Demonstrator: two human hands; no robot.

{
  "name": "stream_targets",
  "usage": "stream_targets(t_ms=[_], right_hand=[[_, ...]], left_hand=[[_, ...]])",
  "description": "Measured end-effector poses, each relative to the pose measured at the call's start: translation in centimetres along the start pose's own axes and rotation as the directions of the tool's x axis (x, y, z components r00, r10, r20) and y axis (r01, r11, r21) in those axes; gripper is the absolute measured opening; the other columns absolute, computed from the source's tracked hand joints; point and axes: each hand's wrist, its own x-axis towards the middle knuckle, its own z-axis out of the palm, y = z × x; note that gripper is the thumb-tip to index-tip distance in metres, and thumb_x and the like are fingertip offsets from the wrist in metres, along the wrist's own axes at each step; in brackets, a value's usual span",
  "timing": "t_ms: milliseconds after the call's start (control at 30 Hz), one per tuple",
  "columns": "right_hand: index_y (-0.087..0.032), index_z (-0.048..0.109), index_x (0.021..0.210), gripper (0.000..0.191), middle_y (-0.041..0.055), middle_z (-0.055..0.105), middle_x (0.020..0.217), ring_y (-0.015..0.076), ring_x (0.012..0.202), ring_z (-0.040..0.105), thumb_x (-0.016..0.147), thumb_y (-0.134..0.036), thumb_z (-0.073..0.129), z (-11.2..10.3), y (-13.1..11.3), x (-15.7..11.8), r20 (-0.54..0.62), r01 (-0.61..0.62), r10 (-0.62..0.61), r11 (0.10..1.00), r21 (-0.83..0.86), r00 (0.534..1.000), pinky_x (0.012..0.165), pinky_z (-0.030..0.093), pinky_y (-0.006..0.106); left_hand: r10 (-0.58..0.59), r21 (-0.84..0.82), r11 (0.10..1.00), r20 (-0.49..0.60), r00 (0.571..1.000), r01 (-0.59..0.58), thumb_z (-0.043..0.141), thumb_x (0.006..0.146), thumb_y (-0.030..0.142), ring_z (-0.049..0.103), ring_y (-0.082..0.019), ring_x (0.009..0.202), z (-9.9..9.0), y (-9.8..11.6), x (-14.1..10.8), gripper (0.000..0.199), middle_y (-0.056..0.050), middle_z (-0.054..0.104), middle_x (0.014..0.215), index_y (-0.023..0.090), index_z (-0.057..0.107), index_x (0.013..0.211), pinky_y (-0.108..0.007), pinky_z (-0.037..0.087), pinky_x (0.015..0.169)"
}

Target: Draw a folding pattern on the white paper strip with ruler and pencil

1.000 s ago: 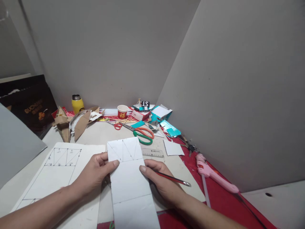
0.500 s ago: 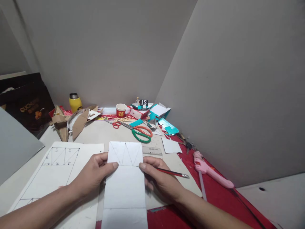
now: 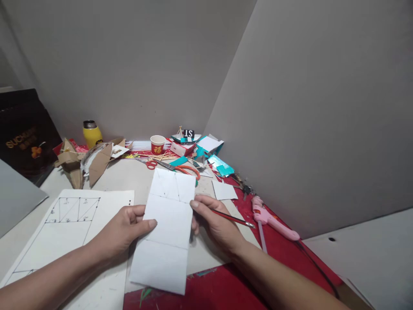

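Observation:
A long white strip of card (image 3: 166,228) with pencil lines across it is held up between my two hands, tilted a little. My left hand (image 3: 130,228) pinches its left edge, thumb on the front. At the upper right edge, my right hand (image 3: 214,219) grips the card with the thumb on top. A red and black pencil (image 3: 234,218) is also tucked in that hand, its end pointing right. Beneath my left forearm lies a large white sheet (image 3: 112,206) with a ruled drawing of rectangles, diagonals and handwritten marks. Fingers behind the card are hidden.
Orange-handled scissors (image 3: 189,171) lie partly behind the card, near small red scissors (image 3: 151,164). A pink glue gun (image 3: 277,224) rests on the red surface at right. At the back stand a paper cup (image 3: 158,145), a yellow bottle (image 3: 92,135) and cardboard pieces (image 3: 100,161).
The card has been raised and tilted, so its lower end now shows. My left hand now holds it lower down the edge. The camera view has shifted slightly right.

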Motion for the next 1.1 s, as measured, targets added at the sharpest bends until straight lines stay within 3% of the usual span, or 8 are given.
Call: stream_targets(t_ms=[167,333,567,733,800,867,967,1100], right_hand=[[-0.019,0.076,0.092,0.031,0.0042,0.075,0.087,0.0112,0.062,0.063,0.078,-0.046,0.080,-0.2,-1.1,0.1,-0.135,0.157,-0.159,0.987,-0.027,0.978,0.051,0.052,0.021],[-0.020,0.075,0.096,0.035,0.0053,0.076,0.091,0.0136,0.071,0.066,0.080,-0.051,0.079,-0.4,-1.2,0.3,-0.202,0.232,-0.255,0.964,-0.130,0.946,0.057,0.056,0.022],[-0.017,0.070,0.106,0.052,0.0096,0.078,0.090,0.0174,0.072,0.074,0.086,-0.065,0.065,-0.1,-0.8,0.3,-0.162,0.189,-0.220,0.963,-0.190,0.962,0.064,0.058,0.027],[-0.019,0.068,0.110,0.038,0.0095,0.078,0.097,0.0193,0.085,0.076,0.098,-0.053,0.056,-0.6,-2.6,-2.8,0.032,0.138,-0.137,0.900,-0.413,0.990,0.075,0.060,0.030],[-0.021,0.065,0.117,0.030,0.0086,0.078,0.103,0.0201,0.091,0.075,0.099,-0.044,0.057,-1.4,-3.6,-3.7,0.097,0.159,-0.126,0.813,-0.561,0.987,0.080,0.060,0.033],[-0.021,0.062,0.120,0.027,0.0099,0.077,0.110,0.0220,0.101,0.074,0.099,-0.036,0.056,-2.4,-4.1,-3.6,0.195,0.268,-0.185,0.630,-0.729,0.963,0.088,0.059,0.036],[-0.018,0.059,0.127,0.030,0.0152,0.071,0.123,0.0258,0.109,0.069,0.100,-0.026,0.048,-3.9,-3.5,-1.3,0.386,0.420,-0.258,0.090,-0.903,0.886,0.092,0.056,0.043],[-0.015,0.061,0.127,0.040,0.0175,0.072,0.112,0.0300,0.101,0.068,0.088,-0.010,0.056,-4.6,-1.8,2.5,0.462,0.455,-0.117,-0.080,-0.887,0.879,0.082,0.053,0.040]], left_hand=[[0.107,-0.023,0.993,-0.206,0.973,-0.114,0.081,0.081,0.039,0.075,-0.025,0.090,-0.9,0.1,0.5,0.045,-0.011,0.079,0.109,0.017,0.072,0.119,-0.037,0.057,0.084],[0.169,-0.027,0.982,-0.331,0.928,-0.189,0.081,0.079,0.040,0.073,-0.030,0.102,-1.3,0.0,0.9,0.057,-0.013,0.078,0.114,0.014,0.066,0.127,-0.040,0.055,0.089],[0.179,0.000,0.982,-0.337,0.924,-0.190,0.084,0.070,0.024,0.075,-0.028,0.093,-1.3,0.3,0.9,0.062,-0.011,0.078,0.111,0.015,0.065,0.127,-0.033,0.056,0.078],[0.184,0.008,0.981,-0.340,0.922,-0.193,0.083,0.068,0.021,0.074,-0.023,0.091,-1.2,0.3,1.1,0.058,-0.010,0.079,0.111,0.015,0.068,0.124,-0.029,0.055,0.077],[0.173,-0.004,0.983,-0.334,0.927,-0.185,0.084,0.068,0.021,0.074,-0.022,0.086,-1.3,0.2,1.2,0.058,-0.010,0.079,0.107,0.016,0.068,0.123,-0.029,0.055,0.076],[0.157,-0.021,0.985,-0.324,0.933,-0.174,0.085,0.067,0.021,0.074,-0.022,0.083,-1.5,0.1,1.3,0.059,-0.010,0.080,0.104,0.016,0.067,0.124,-0.030,0.055,0.076],[0.141,-0.035,0.986,-0.318,0.937,-0.161,0.087,0.067,0.021,0.073,-0.019,0.078,-1.8,-0.1,1.5,0.059,-0.009,0.080,0.099,0.016,0.068,0.122,-0.028,0.055,0.074],[0.138,-0.029,0.987,-0.326,0.935,-0.155,0.089,0.066,0.023,0.070,-0.016,0.072,-1.9,-0.2,1.5,0.050,-0.008,0.080,0.091,0.015,0.071,0.112,-0.026,0.053,0.068]])
